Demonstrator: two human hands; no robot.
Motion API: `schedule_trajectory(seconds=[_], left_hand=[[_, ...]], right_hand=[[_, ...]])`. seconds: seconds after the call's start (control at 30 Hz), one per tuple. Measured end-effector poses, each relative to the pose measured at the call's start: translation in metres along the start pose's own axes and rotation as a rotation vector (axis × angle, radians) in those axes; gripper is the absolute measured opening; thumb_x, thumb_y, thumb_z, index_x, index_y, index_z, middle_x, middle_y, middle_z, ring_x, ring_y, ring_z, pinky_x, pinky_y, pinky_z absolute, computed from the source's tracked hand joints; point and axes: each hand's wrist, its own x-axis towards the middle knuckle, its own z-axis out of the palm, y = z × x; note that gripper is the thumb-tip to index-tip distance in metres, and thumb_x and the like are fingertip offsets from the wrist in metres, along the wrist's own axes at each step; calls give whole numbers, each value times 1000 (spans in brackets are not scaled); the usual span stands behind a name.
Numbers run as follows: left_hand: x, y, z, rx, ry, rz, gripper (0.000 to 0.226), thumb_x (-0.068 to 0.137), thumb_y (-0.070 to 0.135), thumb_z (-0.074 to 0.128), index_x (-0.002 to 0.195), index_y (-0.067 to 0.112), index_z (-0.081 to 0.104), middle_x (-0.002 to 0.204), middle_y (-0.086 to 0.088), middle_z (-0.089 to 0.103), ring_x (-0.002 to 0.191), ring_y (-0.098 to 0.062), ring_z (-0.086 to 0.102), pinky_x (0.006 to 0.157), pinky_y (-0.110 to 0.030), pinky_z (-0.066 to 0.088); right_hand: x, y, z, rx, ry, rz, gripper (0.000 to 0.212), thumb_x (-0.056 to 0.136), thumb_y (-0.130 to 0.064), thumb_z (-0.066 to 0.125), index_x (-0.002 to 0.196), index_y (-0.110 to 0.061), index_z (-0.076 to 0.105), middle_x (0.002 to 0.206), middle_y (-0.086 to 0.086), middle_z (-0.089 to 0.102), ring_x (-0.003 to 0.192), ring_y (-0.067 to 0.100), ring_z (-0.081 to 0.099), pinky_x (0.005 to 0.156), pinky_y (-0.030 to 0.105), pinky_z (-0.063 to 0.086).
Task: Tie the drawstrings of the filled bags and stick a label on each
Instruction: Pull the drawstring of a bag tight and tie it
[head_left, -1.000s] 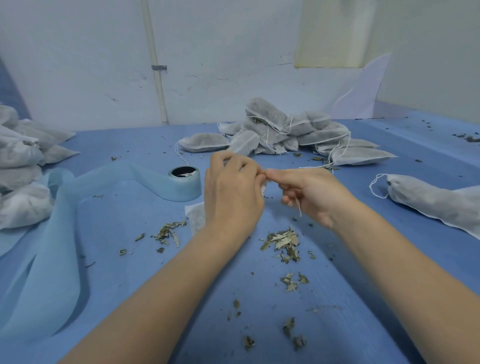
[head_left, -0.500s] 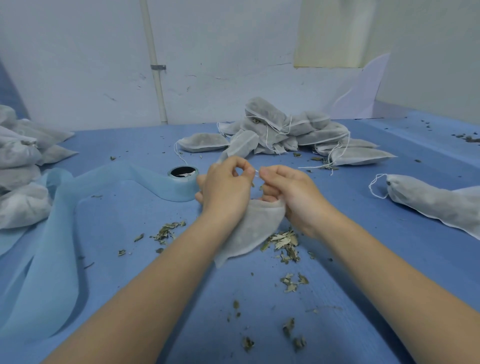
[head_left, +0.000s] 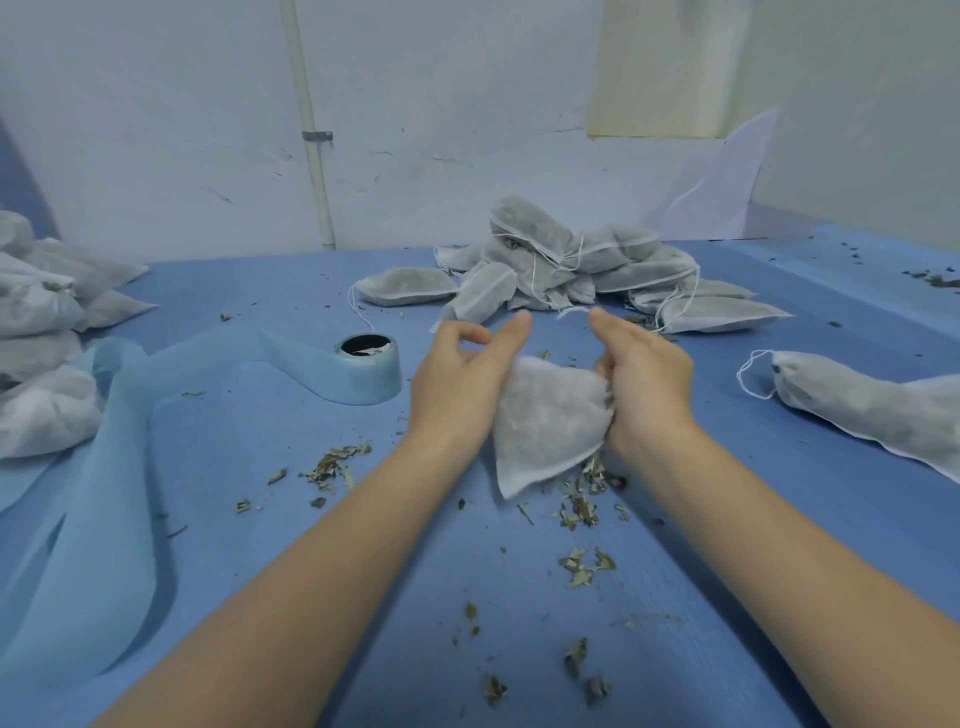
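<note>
You've got the filled white mesh bag (head_left: 545, 421) up between your two hands, just above the blue table (head_left: 727, 597), its pointed bottom corner hanging down over a scatter of dried leaf bits (head_left: 582, 499); your right hand (head_left: 644, 384) is gripping the bag's right edge with curled fingers, and its thumb and forefinger look like they're pinching the white drawstring (head_left: 574, 312) up top, though that bit is blurry; your left hand (head_left: 462, 379) sits against the bag's left side, fingers bent into a loose ring shape, and I can't tell if it's actually got hold of string or bag. Behind your hands there's a heap of filled bags (head_left: 576, 265); one more bag (head_left: 872, 410) lies off to the right, another stack (head_left: 41, 332) at the left edge; the light blue tape roll (head_left: 366, 369) sits left of your left hand, its strip trailing away toward the left.
</note>
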Motion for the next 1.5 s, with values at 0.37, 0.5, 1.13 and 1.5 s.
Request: schedule_trajectory(seconds=[0.37,0.5,1.13,1.5], left_hand=[[5,-11,3,-443,-206,-318,13,87,9,63,93,-2,65,81,-7,74,74,-15,71,68,-27,59],[5,-8,1,-553,-188,-407,21,93,12,55,109,0,59,99,-16,69,88,-28,68,68,-42,60],[11,-1,-8,-441,-131,-197,9,88,5,61,93,-1,63,79,-9,70,71,-20,69,66,-38,60],[51,11,-72,-538,390,-230,34,87,6,61,118,-3,54,115,-19,61,93,-32,65,64,-42,59]], right_hand=[[7,-2,-6,155,12,119,25,82,-20,73,66,-18,54,50,-7,43,41,7,37,42,17,33],[-3,-5,-4,-77,-310,-52,7,78,-24,75,72,-23,71,64,-10,64,58,8,57,50,16,43],[4,0,-5,-481,-463,-389,12,87,-27,68,77,-34,69,83,-16,62,73,-2,53,67,18,39],[7,32,65,-546,-669,-78,38,96,-12,55,133,-8,51,121,8,62,91,22,67,93,39,53]])
